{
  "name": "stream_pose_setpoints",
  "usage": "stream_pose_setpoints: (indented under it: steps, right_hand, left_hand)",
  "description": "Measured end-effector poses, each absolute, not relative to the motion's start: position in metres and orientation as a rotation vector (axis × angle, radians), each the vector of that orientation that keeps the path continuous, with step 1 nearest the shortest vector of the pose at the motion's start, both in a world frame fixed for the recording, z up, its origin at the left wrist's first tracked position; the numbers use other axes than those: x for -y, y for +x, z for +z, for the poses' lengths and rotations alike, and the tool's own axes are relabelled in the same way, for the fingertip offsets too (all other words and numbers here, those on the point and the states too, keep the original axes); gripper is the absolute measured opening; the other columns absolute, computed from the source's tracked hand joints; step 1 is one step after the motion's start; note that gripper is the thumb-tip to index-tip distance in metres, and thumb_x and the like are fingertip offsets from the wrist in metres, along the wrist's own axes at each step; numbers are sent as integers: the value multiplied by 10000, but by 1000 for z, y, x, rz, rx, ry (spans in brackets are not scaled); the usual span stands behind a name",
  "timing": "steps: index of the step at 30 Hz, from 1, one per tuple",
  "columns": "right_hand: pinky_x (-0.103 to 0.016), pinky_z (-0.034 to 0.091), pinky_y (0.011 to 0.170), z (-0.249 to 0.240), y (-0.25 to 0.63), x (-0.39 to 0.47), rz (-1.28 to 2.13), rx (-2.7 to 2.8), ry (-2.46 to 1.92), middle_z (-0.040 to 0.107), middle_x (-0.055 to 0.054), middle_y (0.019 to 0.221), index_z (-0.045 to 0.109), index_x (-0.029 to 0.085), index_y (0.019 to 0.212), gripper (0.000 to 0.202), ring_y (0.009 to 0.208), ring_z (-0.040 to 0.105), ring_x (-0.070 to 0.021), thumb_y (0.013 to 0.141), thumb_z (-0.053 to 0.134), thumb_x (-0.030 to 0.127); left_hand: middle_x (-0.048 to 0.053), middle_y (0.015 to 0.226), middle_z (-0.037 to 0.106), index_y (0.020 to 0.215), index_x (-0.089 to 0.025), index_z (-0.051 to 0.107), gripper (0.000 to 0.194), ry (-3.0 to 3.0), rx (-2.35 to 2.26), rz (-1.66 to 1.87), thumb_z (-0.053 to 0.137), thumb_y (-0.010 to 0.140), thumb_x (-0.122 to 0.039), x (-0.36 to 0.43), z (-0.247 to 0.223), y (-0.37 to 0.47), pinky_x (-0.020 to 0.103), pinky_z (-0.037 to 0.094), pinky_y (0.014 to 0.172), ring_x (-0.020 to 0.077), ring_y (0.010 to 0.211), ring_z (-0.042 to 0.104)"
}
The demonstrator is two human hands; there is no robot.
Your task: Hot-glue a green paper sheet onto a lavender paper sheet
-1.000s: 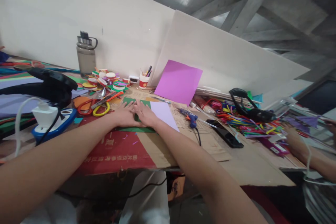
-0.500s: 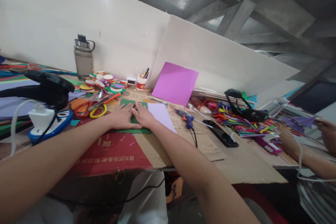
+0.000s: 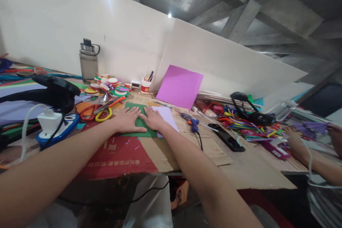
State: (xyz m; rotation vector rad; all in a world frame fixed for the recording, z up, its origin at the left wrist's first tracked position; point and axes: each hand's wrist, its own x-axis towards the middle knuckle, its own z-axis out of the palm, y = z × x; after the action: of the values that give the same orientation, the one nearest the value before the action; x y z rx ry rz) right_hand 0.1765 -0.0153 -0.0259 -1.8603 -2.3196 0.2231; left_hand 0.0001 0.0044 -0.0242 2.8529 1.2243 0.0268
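A sheet of green paper point(image 3: 141, 124) lies flat on the cardboard at the middle of the table. My left hand point(image 3: 130, 120) rests on its left part, palm down with the fingers spread. My right hand point(image 3: 153, 118) lies flat across the green sheet's right side and the lilac paper point(image 3: 169, 117) beside it. The lilac sheet is partly hidden by that hand. Just left of my left hand lie scissors with red handles point(image 3: 88, 112) and yellow-handled scissors point(image 3: 104, 114). To the right of my right arm is a blue glue gun point(image 3: 192, 124) with a black cord.
A purple sheet point(image 3: 180, 86) leans on the white board. A bottle point(image 3: 89, 62), tape rolls point(image 3: 113, 82) and a pen cup point(image 3: 145, 86) stand behind. Blue power strip point(image 3: 57, 130) at left; phone point(image 3: 227, 138) and pipe cleaners point(image 3: 240, 121) at right. A co-worker's hand point(image 3: 295, 142) holds purple material.
My right hand has slid right over the green sheet, away from my left hand, onto the lilac paper's edge. My left hand stays nearly in place. The view has shifted slightly.
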Motion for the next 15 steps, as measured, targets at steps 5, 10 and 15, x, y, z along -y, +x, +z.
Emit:
stream_pose_setpoints:
  steps: [5,10,15]
  right_hand:
    - [-474,122,1157,-23,186,16,113,2053,-1940,196,-183,1565,254,27,1482,719,1457,135,-283,975,220,535]
    - [-422,120,1171,-19,170,21,-55,2044,-1703,139,-154,1585,200,51,1502,658,1470,74,-237,987,215,461]
    - [-457,142,1165,-31,156,23,133,2378,-1723,211,-135,1571,263,78,1492,615,1460,138,-252,981,280,419]
  left_hand:
    - [161,1576,144,1508,-75,219,1116,2813,-1213,96,307,719,-859,-3,-20,0,457,59,1170,300,1466,105]
    - [155,1572,196,1497,-55,241,830,2760,-1287,469,123,918,-638,-5,-13,0,403,108,1177,251,1464,136]
    - [203,1530,291,1468,-3,292,798,2784,-1419,222,119,943,-579,-9,-22,-1,422,63,1179,279,1450,190]
